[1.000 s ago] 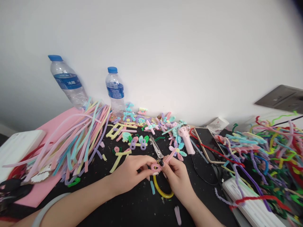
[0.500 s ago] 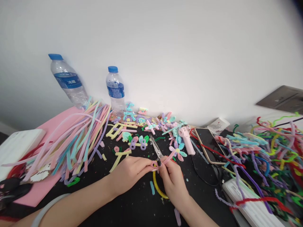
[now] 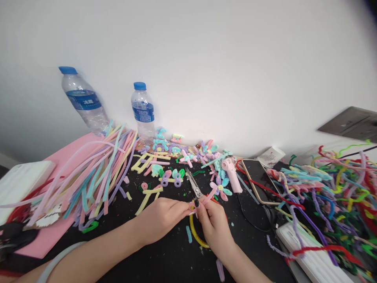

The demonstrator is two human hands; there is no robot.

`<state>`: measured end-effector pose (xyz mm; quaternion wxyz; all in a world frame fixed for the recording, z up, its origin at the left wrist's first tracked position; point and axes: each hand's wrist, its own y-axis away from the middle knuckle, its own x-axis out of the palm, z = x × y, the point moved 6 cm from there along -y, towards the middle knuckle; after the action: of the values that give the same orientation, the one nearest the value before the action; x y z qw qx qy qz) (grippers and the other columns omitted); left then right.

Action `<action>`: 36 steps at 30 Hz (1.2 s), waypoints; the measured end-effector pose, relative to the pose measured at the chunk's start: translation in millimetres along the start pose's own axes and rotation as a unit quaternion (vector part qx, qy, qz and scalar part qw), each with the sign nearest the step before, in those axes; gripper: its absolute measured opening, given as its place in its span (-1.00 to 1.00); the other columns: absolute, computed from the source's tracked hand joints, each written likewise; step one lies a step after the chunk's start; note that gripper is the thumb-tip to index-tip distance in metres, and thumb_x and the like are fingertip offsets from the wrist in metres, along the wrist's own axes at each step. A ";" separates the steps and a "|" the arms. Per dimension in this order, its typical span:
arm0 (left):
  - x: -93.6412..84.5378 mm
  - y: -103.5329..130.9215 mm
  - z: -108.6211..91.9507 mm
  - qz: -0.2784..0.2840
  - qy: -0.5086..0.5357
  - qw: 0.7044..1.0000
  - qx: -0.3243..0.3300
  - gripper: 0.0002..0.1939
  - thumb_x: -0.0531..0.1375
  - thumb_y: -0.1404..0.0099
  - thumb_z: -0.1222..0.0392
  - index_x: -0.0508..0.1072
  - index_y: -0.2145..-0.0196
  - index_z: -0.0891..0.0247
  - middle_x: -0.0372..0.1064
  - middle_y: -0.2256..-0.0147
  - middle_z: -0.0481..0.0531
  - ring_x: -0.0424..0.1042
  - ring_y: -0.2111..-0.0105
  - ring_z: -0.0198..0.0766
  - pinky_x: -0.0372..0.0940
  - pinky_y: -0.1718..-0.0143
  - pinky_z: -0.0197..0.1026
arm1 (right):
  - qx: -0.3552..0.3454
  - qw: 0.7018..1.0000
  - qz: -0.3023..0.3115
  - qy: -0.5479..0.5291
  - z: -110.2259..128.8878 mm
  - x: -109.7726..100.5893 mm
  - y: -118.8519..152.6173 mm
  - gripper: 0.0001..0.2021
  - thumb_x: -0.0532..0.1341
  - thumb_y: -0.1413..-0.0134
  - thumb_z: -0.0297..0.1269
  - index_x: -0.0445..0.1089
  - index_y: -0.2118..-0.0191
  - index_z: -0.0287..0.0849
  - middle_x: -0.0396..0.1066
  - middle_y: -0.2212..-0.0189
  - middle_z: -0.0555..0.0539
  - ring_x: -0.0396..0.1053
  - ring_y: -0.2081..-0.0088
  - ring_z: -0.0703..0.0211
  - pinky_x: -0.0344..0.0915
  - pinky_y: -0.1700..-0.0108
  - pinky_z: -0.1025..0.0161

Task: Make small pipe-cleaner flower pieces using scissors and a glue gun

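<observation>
A: Where is the pink pipe cleaner (image 3: 208, 196)?

B: Between the two hands, over the middle of the scissors (image 3: 197, 191). One end is curled into a small loop above the handles; the other sticks out beside the scissors' pivot, on its right.

A: And how do the hands stand?

B: The left hand (image 3: 163, 218), left of the scissors, pinches the loop in its fingertips. The right hand (image 3: 215, 218), partly covering the scissors' handles, pinches it close by with thumb and fingers. The tips nearly meet; I can't tell whether they touch.

A: Is it heavy?

B: I'd judge it very light, fuzzy and soft outside, probably with a thin wire that bends easily and holds its curl. Not slippery, and hard to break, though a firm squeeze could flatten the loop or crush the fuzz.

A: Best hold, then?

B: Light fingertips: one pinch where the loop closes, one on the straight part beside it. Gripping only the far end would let it twist.

A: Anything close enough to snag?

B: Perhaps the pastel flower (image 3: 220, 187) on the counter (image 3: 132, 259), just right of the scissors, near that free end.
</observation>
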<state>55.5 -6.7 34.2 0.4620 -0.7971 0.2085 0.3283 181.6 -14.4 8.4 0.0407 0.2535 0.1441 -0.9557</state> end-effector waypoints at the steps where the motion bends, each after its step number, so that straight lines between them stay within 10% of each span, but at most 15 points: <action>1: 1.2 0.3 0.4 0.008 0.003 1.000 -0.003 -0.76 -0.03 -0.40 0.28 0.40 0.31 0.34 0.51 0.42 0.06 0.50 0.47 -0.30 0.35 0.43 -0.33 | 0.004 1.000 0.001 -0.004 -0.3 0.2 0.4 -0.70 -0.05 -0.25 -0.33 0.08 0.54 -0.15 0.09 0.61 0.07 0.04 0.55 0.30 -0.01 0.49 0.34; 10: 3.0 -2.4 18.1 0.014 0.198 0.963 -0.180 -0.79 0.16 -0.28 0.29 0.40 0.11 0.25 0.52 0.28 -0.03 0.51 0.33 -0.37 0.38 0.28 -0.41 | 0.071 0.992 0.012 -0.101 -13.1 0.2 1.8 -0.69 -0.03 -0.27 -0.21 0.20 0.48 -0.18 0.07 0.59 0.08 -0.04 0.57 0.33 -0.06 0.54 0.34; 25: -3.6 -0.1 12.8 -0.035 0.166 0.982 -0.084 -0.85 0.17 -0.27 0.33 0.50 0.22 0.25 0.56 0.31 -0.05 0.53 0.33 -0.37 0.40 0.25 -0.41 | 0.080 0.989 0.021 -0.123 -17.1 3.7 0.8 -0.67 -0.04 -0.28 -0.20 0.13 0.52 -0.17 0.06 0.60 0.08 -0.09 0.59 0.34 -0.09 0.58 0.35; 36: -7.1 0.2 17.2 -0.058 0.167 0.975 -0.133 -0.84 0.19 -0.25 0.36 0.53 0.25 0.20 0.56 0.32 -0.10 0.53 0.34 -0.38 0.38 0.25 -0.41 | 0.081 0.987 0.010 -0.140 -10.6 -0.4 -1.0 -0.66 -0.01 -0.26 -0.15 0.17 0.52 -0.18 0.08 0.61 0.08 0.01 0.58 0.33 -0.04 0.54 0.34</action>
<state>44.8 8.4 32.9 0.3291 -0.9055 0.1908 0.1880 186.8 -10.3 0.1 0.0490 0.1206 0.0562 -0.9899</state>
